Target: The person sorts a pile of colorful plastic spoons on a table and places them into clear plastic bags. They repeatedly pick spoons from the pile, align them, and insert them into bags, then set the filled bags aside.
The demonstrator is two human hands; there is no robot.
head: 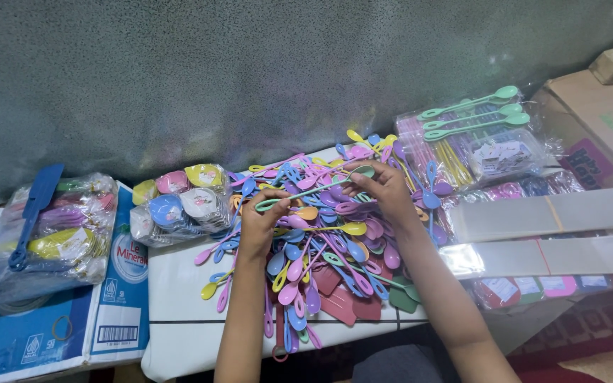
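A big heap of pastel plastic spoons [321,248] in pink, blue, purple, yellow and green covers a low white table [179,312]. Over the heap, both hands hold one long green spoon [313,190] level. My left hand [262,223] pinches its looped handle end, and my right hand [384,186] grips the bowl end. Some dark red flat scrapers [345,301] lie at the heap's near edge.
A clear bag of round pastel lids [179,206] sits left of the heap. On a blue carton [30,333] rests a bag of utensils [44,234]. Right: three green spoons [473,117] on packed bundles, stacks of clear sleeves [548,213], a cardboard box [597,120].
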